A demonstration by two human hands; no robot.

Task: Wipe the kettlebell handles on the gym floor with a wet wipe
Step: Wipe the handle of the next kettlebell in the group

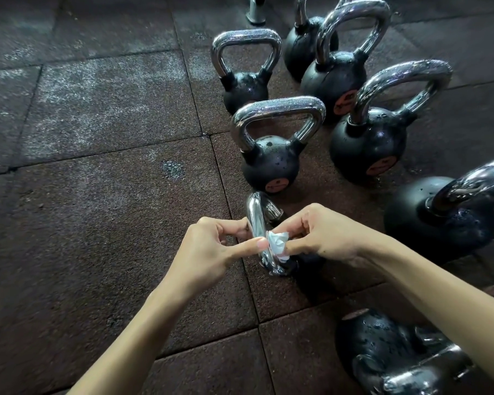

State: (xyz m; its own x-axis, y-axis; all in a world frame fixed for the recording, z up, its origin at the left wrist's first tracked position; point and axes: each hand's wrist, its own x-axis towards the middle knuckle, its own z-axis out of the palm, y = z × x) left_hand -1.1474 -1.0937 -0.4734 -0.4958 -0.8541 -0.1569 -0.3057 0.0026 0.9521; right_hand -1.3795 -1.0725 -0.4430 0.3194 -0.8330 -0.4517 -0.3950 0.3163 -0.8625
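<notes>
The nearest kettlebell point(308, 270) stands on the rubber floor tiles point(97, 223), its body largely hidden beneath the right hand point(322, 235). That hand pinches a bunched wet wipe point(277, 244) against the chrome handle point(255, 218), placed to rub the bar. The left hand point(217, 246) pinches the same handle, thumb tip touching the wipe, apparently to steady it. Orange round labels point(277, 185) on the neighbouring kettlebells point(268, 163) carry writing too blurred to read.

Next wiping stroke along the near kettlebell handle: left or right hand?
Right. The right hand pinches the crumpled wipe against the chrome handle. The left hand pinches the handle beside it, thumb at the wipe, and looks better used to steady it.
</notes>
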